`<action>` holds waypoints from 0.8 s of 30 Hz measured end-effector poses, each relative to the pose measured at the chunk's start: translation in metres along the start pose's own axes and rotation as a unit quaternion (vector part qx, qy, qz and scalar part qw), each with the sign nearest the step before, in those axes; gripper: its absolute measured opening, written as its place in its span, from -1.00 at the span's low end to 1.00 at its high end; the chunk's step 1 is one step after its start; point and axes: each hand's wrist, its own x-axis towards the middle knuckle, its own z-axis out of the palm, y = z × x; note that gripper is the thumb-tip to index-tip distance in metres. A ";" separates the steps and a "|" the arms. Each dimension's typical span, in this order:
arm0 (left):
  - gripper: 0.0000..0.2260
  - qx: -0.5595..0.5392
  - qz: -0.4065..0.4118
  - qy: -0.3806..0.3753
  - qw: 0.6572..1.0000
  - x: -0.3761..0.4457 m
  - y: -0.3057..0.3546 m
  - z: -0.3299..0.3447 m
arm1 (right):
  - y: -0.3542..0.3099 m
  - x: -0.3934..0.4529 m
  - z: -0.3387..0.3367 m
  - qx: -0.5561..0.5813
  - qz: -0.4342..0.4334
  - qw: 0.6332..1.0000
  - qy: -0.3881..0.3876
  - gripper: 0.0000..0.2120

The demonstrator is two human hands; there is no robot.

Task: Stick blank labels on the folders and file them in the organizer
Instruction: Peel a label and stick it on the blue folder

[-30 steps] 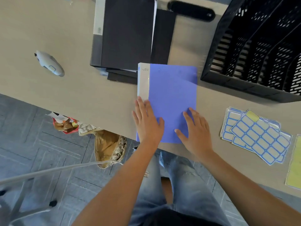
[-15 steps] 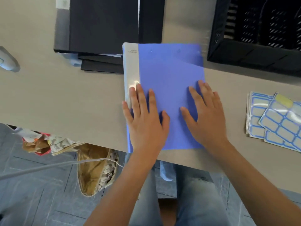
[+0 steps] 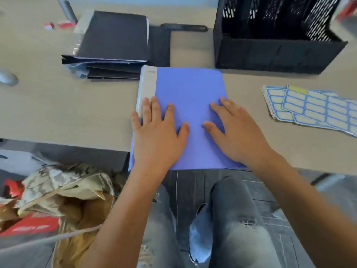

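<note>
Blue folder (image 3: 190,105) lies flat on the tan desk (image 3: 67,105), spine to the left, its near edge hanging a little past the desk's front edge above my knees. My left hand (image 3: 157,132) rests palm down over the pale spine strip, fingers straight and spread, gripping nothing; my right hand (image 3: 234,130) lies flat on the cover's right half in the same way, released and simply pressing. I see no label on the cover, though my hands hide much of its lower half.

I judge this to be the start of labelling this folder: it is squared up in front of me, with no sticker yet taken. The sheets of blank blue-bordered labels (image 3: 316,109) lie fanned on the desk to the right, near the folder but apart from it. The next move, as I read it, calls for the right hand to lift off and peel one label from the top sheet while the left holds the folder steady, because the overhang could let it tip or slide.

The black mesh file organizer (image 3: 274,53) stands behind the folder to the right, its upright slots facing me; what they hold I cannot tell. A stack of black folders (image 3: 114,39) waits at back left, its edge just beside the blue folder's far corner.
</note>
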 end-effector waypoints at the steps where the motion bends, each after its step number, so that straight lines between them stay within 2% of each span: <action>1: -0.36 0.000 0.004 -0.010 1.000 -0.009 0.003 -0.002 | 0.000 -0.012 -0.002 0.000 0.004 1.000 0.000 -0.34; 7: -0.39 -0.004 0.037 -0.022 0.999 -0.039 0.032 -0.005 | 0.015 -0.063 -0.013 0.007 0.034 0.999 0.012 -0.35; 13: -0.39 -0.005 0.051 -0.038 0.998 -0.032 0.050 -0.004 | 0.032 -0.073 -0.021 0.019 0.036 0.999 0.013 -0.36; 18: -0.41 -0.018 0.030 -0.058 0.998 -0.020 0.066 -0.017 | 0.071 -0.082 -0.038 0.071 0.069 0.990 0.099 -0.47; 21: -0.45 -0.087 0.055 -0.028 0.994 -0.012 0.108 -0.031 | 0.107 -0.084 -0.051 0.075 0.113 0.981 0.137 -0.50; 24: -0.52 -0.183 0.101 -0.037 0.977 0.000 0.167 -0.043 | 0.145 -0.079 -0.063 0.056 0.147 0.976 0.151 -0.51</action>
